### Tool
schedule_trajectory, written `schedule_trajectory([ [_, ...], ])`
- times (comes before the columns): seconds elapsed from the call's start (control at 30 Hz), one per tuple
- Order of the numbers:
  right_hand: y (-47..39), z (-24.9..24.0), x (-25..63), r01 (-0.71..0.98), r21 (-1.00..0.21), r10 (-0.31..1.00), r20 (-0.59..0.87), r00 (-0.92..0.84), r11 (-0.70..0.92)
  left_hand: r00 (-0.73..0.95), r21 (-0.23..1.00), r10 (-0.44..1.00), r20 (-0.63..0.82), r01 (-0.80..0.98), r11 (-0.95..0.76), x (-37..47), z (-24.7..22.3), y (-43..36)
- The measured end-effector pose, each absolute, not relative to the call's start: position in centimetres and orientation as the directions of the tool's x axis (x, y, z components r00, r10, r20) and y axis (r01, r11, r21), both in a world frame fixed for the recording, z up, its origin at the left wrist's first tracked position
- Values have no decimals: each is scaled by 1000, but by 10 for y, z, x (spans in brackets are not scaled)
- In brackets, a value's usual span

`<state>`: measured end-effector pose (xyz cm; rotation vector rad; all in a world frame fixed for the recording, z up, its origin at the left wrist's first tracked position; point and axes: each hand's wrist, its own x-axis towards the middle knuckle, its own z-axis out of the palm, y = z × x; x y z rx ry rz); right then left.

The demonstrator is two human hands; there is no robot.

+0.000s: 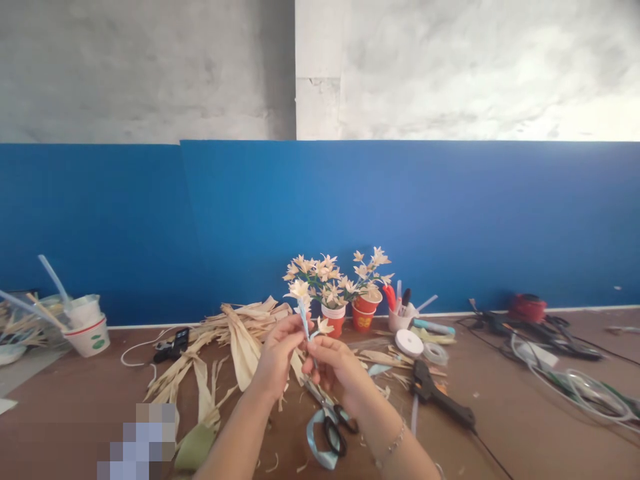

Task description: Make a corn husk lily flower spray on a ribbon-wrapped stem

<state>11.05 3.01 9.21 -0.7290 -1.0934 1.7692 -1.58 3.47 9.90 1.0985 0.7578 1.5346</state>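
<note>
My left hand (280,352) pinches the pale blue stem of a cream flower sprig (299,291) over the middle of the table. Against the same stem, lower down, my right hand (336,363) is closed, beside a smaller cream flower (325,326) that sticks out to the right. Black-handled scissors (334,427) lie beneath my hands, next to a loop of light blue ribbon (320,452). Behind the hands, more cream flowers stand in a red and white cup (334,321) and in a red cup (363,318).
Dried husks (243,347) spread to the left. A glue gun (443,398), a white roll (409,343) and a clear tape roll (435,354) lie right. Cables (583,393) are at far right, a white cup (89,337) at far left. A blue panel (400,200) stands behind.
</note>
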Motion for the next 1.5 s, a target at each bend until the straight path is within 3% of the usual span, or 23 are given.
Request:
schedule_trajectory([
  [0.1, 30, 93, 112, -408, -891, 908, -11, -418, -198, -44, 904, 913, 406, -128, -409, -19, 100, 36],
  [0.23, 27, 98, 111, -401, -907, 931, 34, -362, -124, -84, 809, 808, 583, 148, -568, -21, 100, 41],
  [0.47, 23, 105, 109, -345, -938, 961, 73, -267, -24, -107, 778, 785, 610, 266, -568, -19, 93, 42],
  [0.57, 24, 106, 110, -336, -942, 966, 71, -248, -17, -102, 810, 813, 573, 218, -544, -19, 97, 38],
  [0.77, 29, 101, 110, -226, -974, 974, 80, -213, 31, -227, 917, 908, 351, -111, -382, -20, 109, 30],
  [1.07, 32, 87, 103, -162, -987, 953, 32, -303, -19, -269, 910, 930, 248, -263, -319, -21, 110, 33],
  [1.3, 38, 103, 143, -184, -982, 865, 55, -499, -44, -65, 793, 992, 111, -595, -128, -28, 114, 36],
  [1.43, 49, 100, 153, -184, -983, 963, 69, -262, 20, 79, 818, 996, 38, -575, 15, -23, 111, 35],
  [1.5, 50, 98, 148, -205, -979, 970, 53, -238, 3, 148, 856, 989, 6, -512, 72, -18, 107, 33],
])
